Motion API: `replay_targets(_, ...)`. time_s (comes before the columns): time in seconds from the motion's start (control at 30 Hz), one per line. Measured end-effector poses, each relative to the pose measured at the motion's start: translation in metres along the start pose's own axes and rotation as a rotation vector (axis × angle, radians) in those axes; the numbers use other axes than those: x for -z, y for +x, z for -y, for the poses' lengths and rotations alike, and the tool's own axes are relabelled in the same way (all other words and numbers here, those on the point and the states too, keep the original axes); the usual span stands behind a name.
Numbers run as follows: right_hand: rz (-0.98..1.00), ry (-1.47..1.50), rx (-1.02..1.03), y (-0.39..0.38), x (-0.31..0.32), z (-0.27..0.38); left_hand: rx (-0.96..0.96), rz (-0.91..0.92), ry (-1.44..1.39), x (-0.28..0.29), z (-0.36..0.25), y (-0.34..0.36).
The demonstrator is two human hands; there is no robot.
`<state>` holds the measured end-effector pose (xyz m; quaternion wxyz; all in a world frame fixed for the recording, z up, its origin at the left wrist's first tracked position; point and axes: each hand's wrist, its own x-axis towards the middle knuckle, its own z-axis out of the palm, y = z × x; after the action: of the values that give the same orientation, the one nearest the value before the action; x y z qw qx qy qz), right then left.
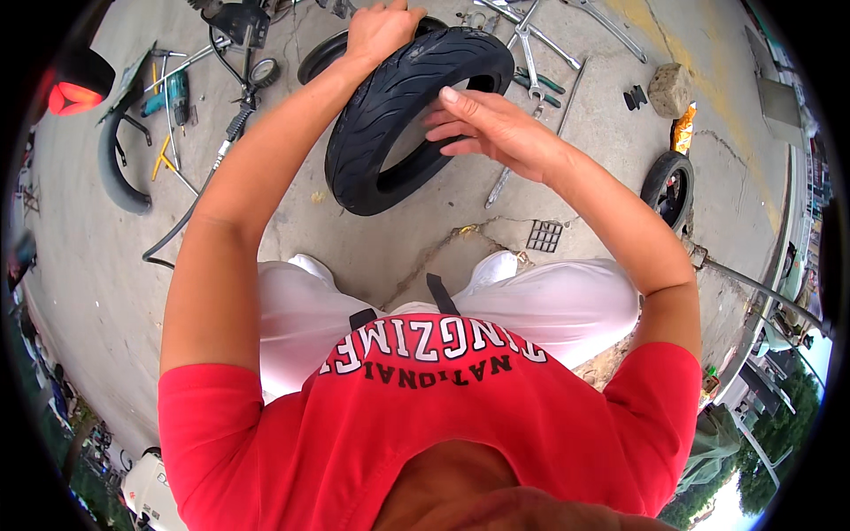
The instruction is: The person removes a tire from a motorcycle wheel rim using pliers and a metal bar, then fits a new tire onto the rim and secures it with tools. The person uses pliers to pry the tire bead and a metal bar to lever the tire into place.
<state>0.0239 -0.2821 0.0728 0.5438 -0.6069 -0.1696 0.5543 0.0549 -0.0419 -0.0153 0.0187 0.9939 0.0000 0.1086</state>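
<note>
Right up front, a black tire leans, long axis lower-left to upper-right; right hand loosely spread by its opening, left hand up top, can't tell if gripping.

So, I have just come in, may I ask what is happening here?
A person in a red shirt is handling a loose black tyre. The left hand is at its far side; whether it grips is hard to tell. The right hand is open by the tyre's opening. A wrench, pliers and a drill lie around on the ground, and another tyre is at the right.
</note>
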Motion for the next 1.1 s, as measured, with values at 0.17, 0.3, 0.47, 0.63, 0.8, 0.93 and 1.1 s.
replay_targets(0.17,-0.118,0.519,-0.022,0.019,-0.050,-0.003,-0.145,-0.078,-0.109,0.013,0.008,-0.004)
replay_targets(0.3,-0.265,0.576,-0.002,0.037,-0.063,-0.008,-0.066,0.034,-0.177,0.030,0.007,-0.013)
replay_targets(0.47,-0.483,0.689,0.028,-0.014,-0.014,-0.004,-0.057,0.121,-0.194,0.055,0.009,-0.025)
replay_targets(0.63,-0.493,0.862,0.186,-0.037,0.034,-0.006,-0.070,0.242,-0.078,0.056,0.011,-0.025)
replay_targets(0.8,-0.514,0.939,0.309,-0.017,0.067,-0.023,-0.085,0.052,-0.051,0.039,0.013,-0.023)
replay_targets(0.93,-0.286,1.039,0.157,-0.006,0.089,-0.021,0.115,0.094,-0.115,0.057,-0.018,-0.015)
replay_targets(1.1,-0.173,0.997,0.138,-0.006,0.109,-0.026,0.123,0.029,-0.117,0.044,-0.018,-0.008)
